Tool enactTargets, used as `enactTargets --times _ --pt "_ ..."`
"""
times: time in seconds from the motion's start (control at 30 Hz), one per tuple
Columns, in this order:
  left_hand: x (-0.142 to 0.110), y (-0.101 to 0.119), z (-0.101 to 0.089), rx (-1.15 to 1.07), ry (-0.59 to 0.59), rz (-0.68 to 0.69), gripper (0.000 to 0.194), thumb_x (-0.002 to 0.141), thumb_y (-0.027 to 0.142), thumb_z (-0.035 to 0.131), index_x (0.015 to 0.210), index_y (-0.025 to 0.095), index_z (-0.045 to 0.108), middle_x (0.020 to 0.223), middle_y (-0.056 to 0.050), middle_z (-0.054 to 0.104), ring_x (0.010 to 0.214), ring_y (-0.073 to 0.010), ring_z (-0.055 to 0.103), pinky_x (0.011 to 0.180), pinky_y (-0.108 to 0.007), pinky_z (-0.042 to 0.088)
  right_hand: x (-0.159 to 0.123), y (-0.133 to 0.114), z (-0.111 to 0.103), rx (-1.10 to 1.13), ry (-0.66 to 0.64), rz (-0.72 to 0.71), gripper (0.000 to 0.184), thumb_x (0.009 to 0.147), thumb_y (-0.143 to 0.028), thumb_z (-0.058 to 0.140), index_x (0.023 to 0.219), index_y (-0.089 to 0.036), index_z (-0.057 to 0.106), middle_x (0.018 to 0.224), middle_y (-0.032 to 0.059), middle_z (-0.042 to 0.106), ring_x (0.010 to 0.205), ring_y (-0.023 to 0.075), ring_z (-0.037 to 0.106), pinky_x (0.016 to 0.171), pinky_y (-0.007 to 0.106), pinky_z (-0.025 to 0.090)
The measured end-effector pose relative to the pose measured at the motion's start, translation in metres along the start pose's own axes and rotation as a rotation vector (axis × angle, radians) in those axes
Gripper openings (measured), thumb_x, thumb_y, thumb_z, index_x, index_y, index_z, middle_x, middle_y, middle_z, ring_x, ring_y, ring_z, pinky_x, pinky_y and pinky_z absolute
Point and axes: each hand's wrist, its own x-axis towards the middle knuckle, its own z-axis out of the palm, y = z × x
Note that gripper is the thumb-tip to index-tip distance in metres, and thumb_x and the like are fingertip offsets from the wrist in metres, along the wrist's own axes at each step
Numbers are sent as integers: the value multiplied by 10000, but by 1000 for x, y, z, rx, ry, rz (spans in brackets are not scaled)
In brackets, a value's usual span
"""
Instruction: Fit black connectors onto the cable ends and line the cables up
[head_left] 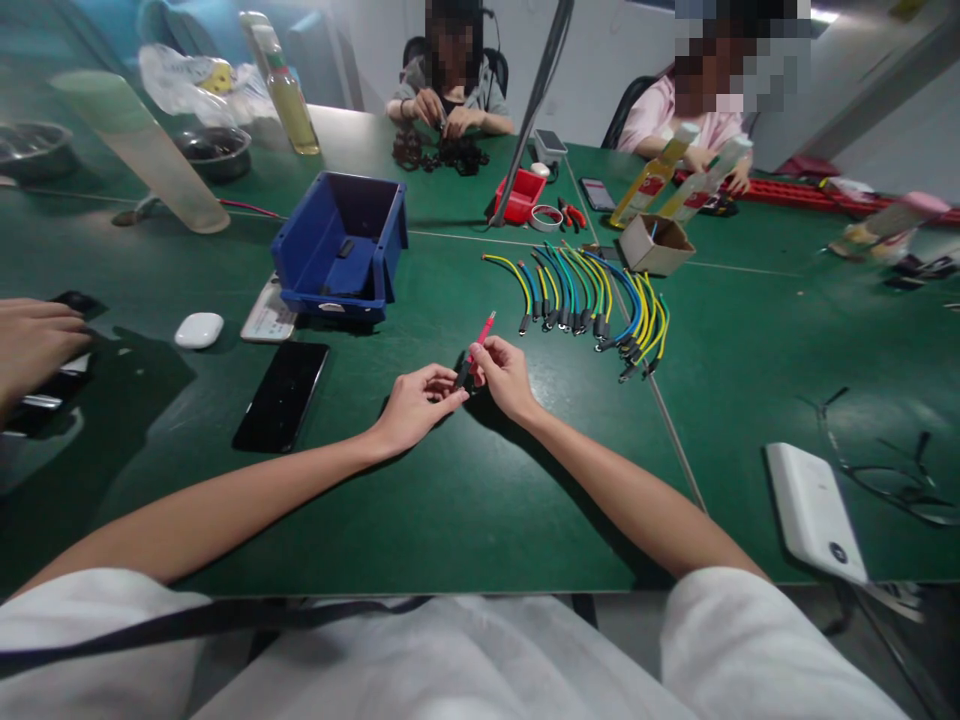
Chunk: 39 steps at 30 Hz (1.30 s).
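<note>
Between both hands is a short red wire (483,332), tilted, its upper end pale and a black sleeve (463,374) around its lower part. My left hand (416,408) is closed on the black sleeve with thumb and fingertips. Just above it, my right hand (505,377) pinches the red part; its fingers partly cover the wire. Beyond my right hand lies a fanned row of short yellow-green, blue and green wires (574,290), with black sleeves and metal ring terminals at their near ends.
A blue bin (337,300) with small dark pieces stands left, behind a black phone (281,397). Further back are a red bin (523,197), a small cardboard box (658,248) and bottles. A white power bank (814,510) and glasses lie right. Another person's hand (37,345) is far left.
</note>
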Motion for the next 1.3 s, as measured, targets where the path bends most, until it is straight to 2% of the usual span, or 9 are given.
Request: enactTargets --times 0.2,0.4,0.8,0.93,1.07,1.3 --pt "0 -1 0 -11 -11 5 304 769 343 750 971 138 649 885 -66 707 808 -164 667 728 -272 537 1 -1 0 8 -4 12 381 818 -550 636 814 -171 599 574 -42 549 458 82 480 447 222 384" --pt "0 -1 0 -7 -31 16 263 762 307 749 947 145 655 860 -53 702 764 -148 649 704 -266 528 0 0 0 5 -14 28 407 827 -530 625 979 -153 647 594 -46 538 486 85 478 475 226 399" --pt "1 -4 -1 42 -58 57 246 776 298 731 947 149 635 868 -54 697 768 -153 652 710 -277 532 0 3 1 -37 -56 -2 536 831 -506 627 1218 -137 593 597 -62 508 477 84 455 486 237 389" --pt "1 -2 0 54 -56 78 214 804 290 693 959 151 643 907 -62 704 834 -168 676 755 -291 551 0 6 3 -64 -26 -38 571 839 -519 603 1268 -144 566 608 -66 495 473 82 456 475 235 392" --pt "-1 -1 1 97 -47 101 232 821 294 663 1001 148 656 936 -74 712 863 -181 687 785 -315 563 -1 6 4 -76 46 -82 645 824 -506 619 1355 -174 467 606 -89 485 477 84 468 484 225 409" --pt "-4 0 3 173 -53 160 314 835 293 623 1101 132 668 951 -98 730 862 -196 703 774 -321 567 0 10 4 -129 142 -121 601 818 -495 597 1315 -188 454 575 -111 486 456 92 472 491 219 418"
